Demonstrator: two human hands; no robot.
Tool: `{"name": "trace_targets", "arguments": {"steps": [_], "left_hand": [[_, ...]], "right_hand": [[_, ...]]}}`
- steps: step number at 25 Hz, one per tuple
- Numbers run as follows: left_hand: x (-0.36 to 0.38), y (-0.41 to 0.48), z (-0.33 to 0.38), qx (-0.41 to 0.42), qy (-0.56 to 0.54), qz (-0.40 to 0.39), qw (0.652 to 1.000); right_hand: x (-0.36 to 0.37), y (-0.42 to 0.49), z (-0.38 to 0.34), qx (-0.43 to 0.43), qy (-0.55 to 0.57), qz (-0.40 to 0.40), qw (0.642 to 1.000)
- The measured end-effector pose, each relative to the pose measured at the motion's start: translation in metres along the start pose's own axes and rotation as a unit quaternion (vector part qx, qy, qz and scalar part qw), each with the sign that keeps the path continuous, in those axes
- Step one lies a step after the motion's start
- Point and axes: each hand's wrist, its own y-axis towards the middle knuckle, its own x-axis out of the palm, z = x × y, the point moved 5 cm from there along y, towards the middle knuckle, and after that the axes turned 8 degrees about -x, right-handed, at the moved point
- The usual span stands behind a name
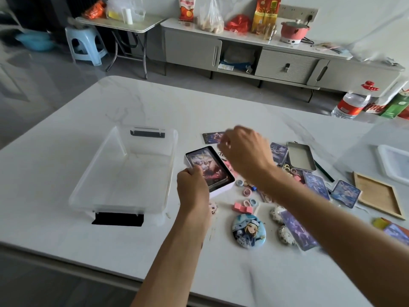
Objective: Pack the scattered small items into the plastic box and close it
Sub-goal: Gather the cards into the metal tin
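Reaching forward with both bare arms.
Gripping the near corner of a card case (210, 167) with the left hand (192, 185), fingers curled round its edge; holding the right hand (243, 151) raised just beyond, knuckles up, fingers curled downward and blurred, grasp unclear.

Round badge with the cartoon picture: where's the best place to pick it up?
Pinch the round badge by its rim, from above, grip across its left and near edges: it lies flat on the table, and those sides look free.
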Motion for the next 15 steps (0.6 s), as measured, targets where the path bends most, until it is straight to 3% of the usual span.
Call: {"name": "trace_targets", "arguments": {"steps": [1, 3, 6, 9, 15], "left_hand": [[-0.003, 0.005, -0.001, -0.013, -0.016, 0.004, 1.0], [-0.006, 0.01, -0.001, -0.043, -0.055, -0.006, 0.998], [-0.006, 0.012, 0.0, -0.072, -0.092, -0.039, 0.992], [-0.007, 0.011, 0.002, -0.074, -0.099, -0.059, 0.991], [-0.009, 0.009, 0.008, -0.078, -0.083, -0.073, 0.991]], "right_hand": [[0.01, 0.022, 0.013, 0.0, 0.025, -0.018, 1.0], [0.042, 0.061, 0.045, 0.032, 0.055, -0.129, 0.99], [0.099, 0.089, 0.079, 0.03, -0.01, -0.264, 0.964], [0.132, 0.108, 0.093, 0.0, -0.036, -0.278, 0.96], [0.153, 0.121, 0.104, 0.041, -0.019, -0.337, 0.94]]}}
